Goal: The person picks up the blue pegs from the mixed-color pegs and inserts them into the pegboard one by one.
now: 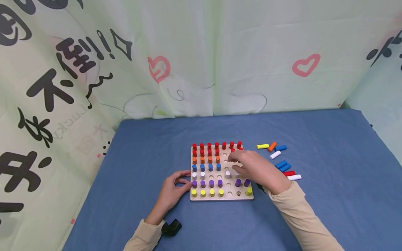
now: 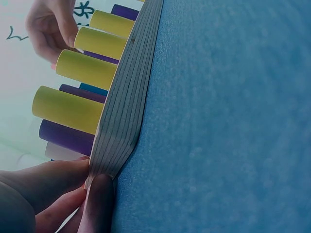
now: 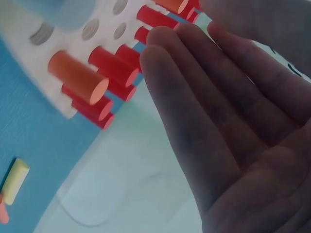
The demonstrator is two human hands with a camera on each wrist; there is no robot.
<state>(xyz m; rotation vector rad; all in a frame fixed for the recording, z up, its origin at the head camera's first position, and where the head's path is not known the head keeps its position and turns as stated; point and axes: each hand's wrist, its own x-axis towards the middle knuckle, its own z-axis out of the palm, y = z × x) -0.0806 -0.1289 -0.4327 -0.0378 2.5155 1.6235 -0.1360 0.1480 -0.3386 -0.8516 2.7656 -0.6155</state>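
A wooden pegboard (image 1: 204,199) lies on the table, filled with rows of red, orange, blue, white, purple and yellow pegs. My left hand (image 1: 172,190) is at the board's left side; its thumb and fingertips touch the edge near the front corner, seen close up in the left wrist view. Over the right half of the board hovers my right hand (image 1: 255,169), hiding some pegs and holes. Its fingers (image 3: 184,111) stretch out nearly straight, and a gap shows between thumb and index finger, with no peg visible there. A yellow peg (image 1: 248,191) stands at the front right corner.
Right of the board lie loose pegs: a yellow peg (image 1: 262,146), an orange peg (image 1: 272,146), a red peg (image 1: 289,173), plus several blue and white ones. A blue cloth (image 1: 141,150) covers the table. Behind hangs a printed curtain (image 1: 235,87).
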